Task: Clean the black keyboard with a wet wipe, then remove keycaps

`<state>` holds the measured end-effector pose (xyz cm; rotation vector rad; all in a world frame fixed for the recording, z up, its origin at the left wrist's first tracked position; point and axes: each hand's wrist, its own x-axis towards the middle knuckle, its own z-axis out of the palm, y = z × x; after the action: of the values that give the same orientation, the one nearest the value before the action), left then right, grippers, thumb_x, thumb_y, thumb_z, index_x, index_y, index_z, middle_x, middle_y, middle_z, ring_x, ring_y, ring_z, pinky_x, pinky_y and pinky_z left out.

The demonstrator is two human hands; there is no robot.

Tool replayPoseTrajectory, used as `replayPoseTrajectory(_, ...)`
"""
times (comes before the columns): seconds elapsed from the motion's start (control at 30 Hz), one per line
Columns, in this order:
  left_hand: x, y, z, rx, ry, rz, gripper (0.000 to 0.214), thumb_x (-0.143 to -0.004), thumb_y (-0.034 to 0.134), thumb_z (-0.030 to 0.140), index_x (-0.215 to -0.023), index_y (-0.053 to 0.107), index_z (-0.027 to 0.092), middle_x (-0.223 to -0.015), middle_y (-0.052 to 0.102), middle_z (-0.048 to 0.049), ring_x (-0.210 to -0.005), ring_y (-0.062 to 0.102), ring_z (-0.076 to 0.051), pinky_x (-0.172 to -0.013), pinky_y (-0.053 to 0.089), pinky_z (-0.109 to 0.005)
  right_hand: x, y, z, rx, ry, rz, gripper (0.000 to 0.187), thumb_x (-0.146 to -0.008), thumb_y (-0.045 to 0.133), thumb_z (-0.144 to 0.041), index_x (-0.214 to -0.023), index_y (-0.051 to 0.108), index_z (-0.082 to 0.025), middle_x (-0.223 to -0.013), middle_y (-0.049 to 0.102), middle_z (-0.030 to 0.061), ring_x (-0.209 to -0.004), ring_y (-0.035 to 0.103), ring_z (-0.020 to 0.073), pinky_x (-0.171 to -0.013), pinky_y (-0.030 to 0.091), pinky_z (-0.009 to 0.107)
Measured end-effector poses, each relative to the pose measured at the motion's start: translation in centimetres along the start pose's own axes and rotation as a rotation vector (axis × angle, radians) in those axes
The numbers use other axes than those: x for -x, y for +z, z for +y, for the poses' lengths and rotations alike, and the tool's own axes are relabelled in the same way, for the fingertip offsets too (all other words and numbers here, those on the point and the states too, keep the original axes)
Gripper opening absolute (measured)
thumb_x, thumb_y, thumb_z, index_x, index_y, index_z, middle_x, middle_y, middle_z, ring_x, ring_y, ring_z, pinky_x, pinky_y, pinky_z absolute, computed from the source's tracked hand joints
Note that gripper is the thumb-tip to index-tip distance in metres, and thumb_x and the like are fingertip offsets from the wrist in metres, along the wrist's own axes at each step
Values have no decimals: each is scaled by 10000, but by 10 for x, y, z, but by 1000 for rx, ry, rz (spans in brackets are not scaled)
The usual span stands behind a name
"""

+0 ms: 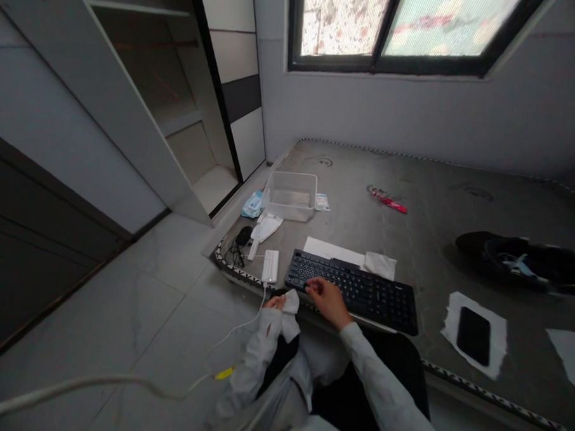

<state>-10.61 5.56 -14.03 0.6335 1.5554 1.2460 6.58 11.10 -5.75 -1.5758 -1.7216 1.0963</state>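
A black keyboard lies near the front edge of a grey mattress. My right hand rests on the keyboard's left end, fingers curled down onto the keys. My left hand hovers just left of it, closed on a crumpled white tissue. Both sleeves are light grey.
A white power bank with a cable, a black mouse, a clear plastic box, white paper sheets, a red wrapper, a black phone on a paper, and a dark bag lie around. An open wardrobe stands left.
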Motion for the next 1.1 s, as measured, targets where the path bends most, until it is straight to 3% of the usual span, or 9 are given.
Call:
replayPoseTrajectory(0.1, -8, 0, -5, -44, 24, -35, 403, -618, 791, 557, -645, 699, 165, -627, 685, -45, -596, 584, -174, -595, 439, -275, -25, 16, 2, 53, 16, -19, 211, -817, 611, -262, -941, 747, -159, -824, 755, 56, -773, 693, 194, -732, 500, 281)
replayPoseTrajectory(0.2, -18, -1, -9, -48, 57, -40, 420, -546, 855, 405, -860, 756, 146, -791, 752, -92, -681, 649, -199, -656, 489, -287, -42, 30, 5, 73, 38, -28, 191, -804, 633, -235, -915, 769, -157, -839, 768, 67, -804, 707, 194, -763, 505, 270)
replayPoseTrajectory(0.3, -29, 0, -13, -26, 89, -14, 528, -591, 826, 338, -1073, 722, 149, -1025, 760, -138, -852, 699, -231, -787, 525, -323, -53, 43, 9, 102, 80, -23, 179, -791, 653, -226, -904, 779, -168, -841, 774, 64, -815, 717, 198, -771, 512, 264)
replayPoseTrajectory(0.47, -39, 5, -12, -11, 112, -22, 437, -629, 795, 287, -1040, 743, 147, -1159, 733, -162, -1112, 665, -274, -999, 471, -362, -66, 59, 15, 150, 159, -3, 160, -802, 657, -238, -872, 790, -181, -831, 780, 53, -812, 727, 202, -720, 510, 246)
replayPoseTrajectory(0.67, -41, 11, 2, 22, 84, -44, 322, -663, 777, 298, -948, 773, 148, -995, 786, -140, -922, 722, -260, -884, 535, -354, -70, 66, 16, 182, 197, 9, 145, -802, 677, -239, -858, 796, -178, -807, 781, 45, -792, 732, 195, -691, 501, 224)
replayPoseTrajectory(0.9, -50, 14, 17, 14, -10, 73, 193, -628, 794, 269, -748, 772, 119, -744, 768, -135, -712, 704, -247, -668, 536, -317, -63, 64, 10, 197, 201, 31, 156, -827, 655, -253, -863, 793, -188, -839, 786, 52, -830, 740, 208, -730, 514, 239)
replayPoseTrajectory(1.1, -49, 19, 24, 26, -16, 116, 119, -589, 790, 218, -669, 741, 145, -684, 740, -95, -668, 677, -225, -643, 523, -303, -60, 67, 9, 209, 202, 58, 171, -839, 634, -246, -880, 792, -194, -876, 789, 55, -843, 742, 209, -755, 525, 247)
